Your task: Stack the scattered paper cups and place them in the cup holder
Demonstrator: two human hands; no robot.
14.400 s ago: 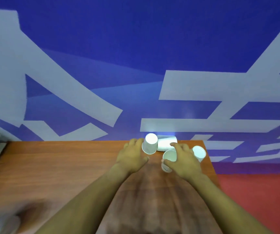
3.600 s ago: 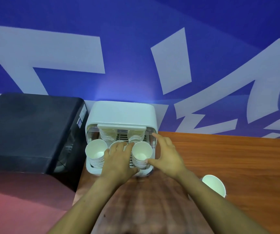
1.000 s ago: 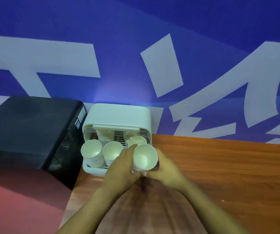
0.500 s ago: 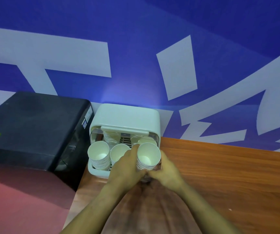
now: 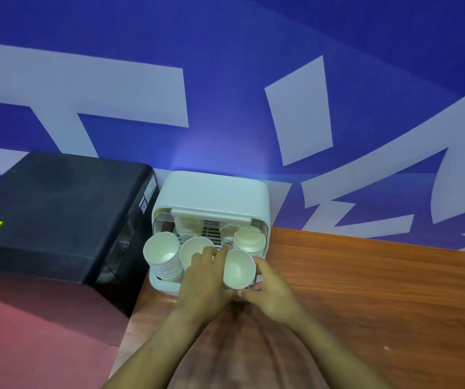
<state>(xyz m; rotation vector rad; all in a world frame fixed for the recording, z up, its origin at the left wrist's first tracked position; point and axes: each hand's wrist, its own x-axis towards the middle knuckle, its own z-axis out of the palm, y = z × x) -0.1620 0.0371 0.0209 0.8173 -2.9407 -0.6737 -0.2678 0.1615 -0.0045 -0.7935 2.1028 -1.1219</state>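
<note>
A white cup holder [image 5: 214, 192] stands at the table's left end against the wall, its lid raised. Several stacks of white paper cups fill it: one at front left [image 5: 161, 255], one in the middle [image 5: 194, 249], one at back right [image 5: 249, 241]. At the holder's front right corner both hands hold a stack of paper cups [image 5: 238, 268], mouth tilted towards me. My left hand [image 5: 207, 279] wraps its left side, fingers reaching over the middle stack. My right hand [image 5: 270, 290] grips its right side and base.
A black machine [image 5: 57, 214] with a yellow label sits left of the holder, off the table. The wooden table [image 5: 379, 290] stretches to the right. A blue wall with pale shapes rises right behind. Red floor lies at lower left.
Both hands have kept hold of the cup stack and lowered it slightly at the holder's front right corner. The single cup seen on the table earlier is out of view.
</note>
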